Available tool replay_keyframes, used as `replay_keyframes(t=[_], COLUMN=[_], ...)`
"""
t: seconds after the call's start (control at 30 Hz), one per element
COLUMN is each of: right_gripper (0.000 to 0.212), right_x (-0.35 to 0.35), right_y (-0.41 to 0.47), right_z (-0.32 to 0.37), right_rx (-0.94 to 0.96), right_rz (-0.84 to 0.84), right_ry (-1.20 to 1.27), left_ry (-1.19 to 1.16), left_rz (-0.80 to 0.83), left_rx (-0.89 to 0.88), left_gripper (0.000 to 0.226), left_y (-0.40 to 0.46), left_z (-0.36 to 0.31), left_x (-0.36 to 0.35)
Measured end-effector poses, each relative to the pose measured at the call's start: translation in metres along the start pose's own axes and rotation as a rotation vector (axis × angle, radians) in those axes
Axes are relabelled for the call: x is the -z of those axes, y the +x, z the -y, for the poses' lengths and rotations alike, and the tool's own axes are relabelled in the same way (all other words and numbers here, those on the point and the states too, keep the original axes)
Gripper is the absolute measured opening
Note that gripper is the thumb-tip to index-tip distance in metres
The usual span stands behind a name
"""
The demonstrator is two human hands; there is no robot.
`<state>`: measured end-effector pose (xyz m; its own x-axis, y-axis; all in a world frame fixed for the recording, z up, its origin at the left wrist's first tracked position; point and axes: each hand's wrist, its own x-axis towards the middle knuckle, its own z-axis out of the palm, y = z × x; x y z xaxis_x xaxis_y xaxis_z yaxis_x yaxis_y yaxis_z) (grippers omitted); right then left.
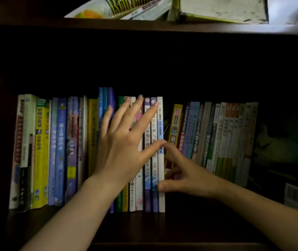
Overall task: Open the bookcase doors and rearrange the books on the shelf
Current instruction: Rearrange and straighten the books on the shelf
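A row of upright books stands on the dark wooden shelf [144, 227]. My left hand [124, 142] lies flat with spread fingers against the spines of the middle group, its thumb reaching the white book [160, 124] at that group's right end. My right hand [182, 174] is at the gap beside the white book, thumb touching its spine low down, index finger pointing up-left to its edge, the other fingers curled into the gap. To the right, a yellow book [175, 127] and its neighbours lean leftward.
Left group of books includes a yellow English textbook [41, 151]. Right group [226, 138] ends near a dark space holding a small white box [294, 196]. The upper shelf board [108, 26] carries a plastic bag [119, 6] and a worn book [222, 9].
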<state>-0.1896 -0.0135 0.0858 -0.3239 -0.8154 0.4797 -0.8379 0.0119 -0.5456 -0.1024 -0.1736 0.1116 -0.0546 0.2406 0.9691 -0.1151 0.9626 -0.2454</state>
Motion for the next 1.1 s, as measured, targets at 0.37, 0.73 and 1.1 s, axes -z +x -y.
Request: replay_keyframes(t=[0.37,0.73,1.1], right_gripper=[0.118,0.127,0.131], right_x=[-0.006,-0.005,-0.006], right_y=[-0.001,-0.003,-0.007], right_z=[-0.005,-0.006,-0.003], right_rx=[0.041,0.05,0.048], right_rz=[0.089,0.045,0.016], right_ry=[-0.105,-0.132,-0.141], left_ry=[-0.133,-0.278,-0.276], left_rz=[-0.119,-0.017,-0.016], left_rx=[0.28,0.387,0.546], left_gripper=[0.061,0.068,0.048], left_y=[-0.007,-0.034,-0.038], left_z=[0.012,0.026,0.019], left_x=[0.014,0.039,0.048])
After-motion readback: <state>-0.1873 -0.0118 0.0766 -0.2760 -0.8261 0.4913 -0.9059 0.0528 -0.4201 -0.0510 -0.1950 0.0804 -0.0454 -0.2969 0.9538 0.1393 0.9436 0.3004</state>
